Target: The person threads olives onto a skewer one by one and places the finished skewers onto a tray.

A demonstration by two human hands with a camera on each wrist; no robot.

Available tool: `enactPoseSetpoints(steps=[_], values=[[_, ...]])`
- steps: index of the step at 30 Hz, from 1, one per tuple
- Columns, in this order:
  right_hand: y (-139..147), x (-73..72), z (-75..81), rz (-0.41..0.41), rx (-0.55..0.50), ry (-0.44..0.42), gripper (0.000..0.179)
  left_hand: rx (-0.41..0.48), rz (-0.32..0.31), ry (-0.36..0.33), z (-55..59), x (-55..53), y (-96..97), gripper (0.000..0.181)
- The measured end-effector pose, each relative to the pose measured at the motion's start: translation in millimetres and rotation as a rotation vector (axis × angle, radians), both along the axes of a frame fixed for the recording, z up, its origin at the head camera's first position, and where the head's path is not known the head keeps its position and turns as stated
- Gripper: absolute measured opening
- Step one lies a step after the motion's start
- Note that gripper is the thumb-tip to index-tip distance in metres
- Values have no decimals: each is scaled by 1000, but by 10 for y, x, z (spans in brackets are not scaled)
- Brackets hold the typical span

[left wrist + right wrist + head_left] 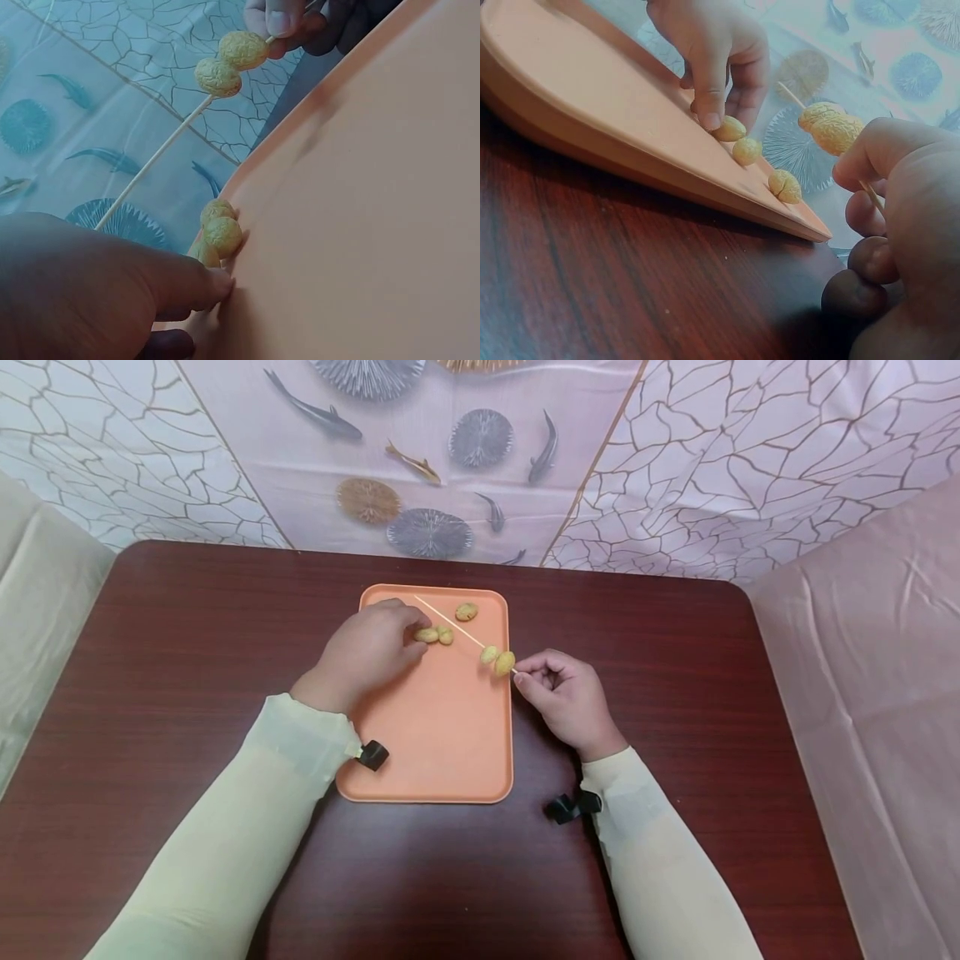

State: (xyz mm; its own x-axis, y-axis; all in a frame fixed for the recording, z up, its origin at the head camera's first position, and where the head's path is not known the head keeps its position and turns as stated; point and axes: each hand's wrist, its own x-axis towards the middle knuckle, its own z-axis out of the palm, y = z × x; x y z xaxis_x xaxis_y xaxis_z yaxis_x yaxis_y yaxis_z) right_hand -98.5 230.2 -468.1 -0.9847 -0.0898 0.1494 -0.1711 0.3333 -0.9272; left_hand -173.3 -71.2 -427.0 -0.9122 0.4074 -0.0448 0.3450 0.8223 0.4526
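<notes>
Apparently mid-skewering, your right hand [567,700] pinched a wooden skewer [453,623] through two yellow balls [505,663], while your left hand [369,652] gripped a loose ball [427,635] in the far half of the orange tray [427,743], likely needing lifting to the tip [417,597].

Room across near half of tray [431,735], slanted skewer [451,622] barring far right, sleeve [288,760] crossing left edge
</notes>
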Motion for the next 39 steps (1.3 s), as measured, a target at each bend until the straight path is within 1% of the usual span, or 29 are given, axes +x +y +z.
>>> enactPoseSetpoints(steps=[6, 8, 11, 13, 16, 23, 26, 29, 33, 39], values=[[4, 2, 2, -1, 13, -5, 4, 17, -37, 19, -44, 10, -28, 28], [3, 5, 4, 1, 14, -4, 4, 41, -51, 23, -58, 20, -48, 29], [0, 9, 6, 4, 11, -4, 5, 102, -45, 10, -63, 36, -79, 29], [-4, 10, 7, 4, 9, -3, 5, 153, -20, -7, -58, 47, -97, 30], [-7, 9, 7, 1, 7, -5, 5, 239, 40, -36, -53, 69, -119, 31], [5, -1, 0, 0, 0, -9, 5, 493, 178, -83, -38, 167, -204, 28], [0, -1, -2, 6, -4, -9, 5, 606, 259, -143, -47, 206, -254, 26], [-1, 9, 3, 12, -7, -14, 4, 723, 326, -201, -80, 217, -296, 29], [3, 16, 5, 19, -4, -21, 4, 847, 372, -235, -127, 206, -332, 35], [-4, 16, 13, 38, 2, -26, 4, 956, 415, -247, -186, 186, -354, 36]])
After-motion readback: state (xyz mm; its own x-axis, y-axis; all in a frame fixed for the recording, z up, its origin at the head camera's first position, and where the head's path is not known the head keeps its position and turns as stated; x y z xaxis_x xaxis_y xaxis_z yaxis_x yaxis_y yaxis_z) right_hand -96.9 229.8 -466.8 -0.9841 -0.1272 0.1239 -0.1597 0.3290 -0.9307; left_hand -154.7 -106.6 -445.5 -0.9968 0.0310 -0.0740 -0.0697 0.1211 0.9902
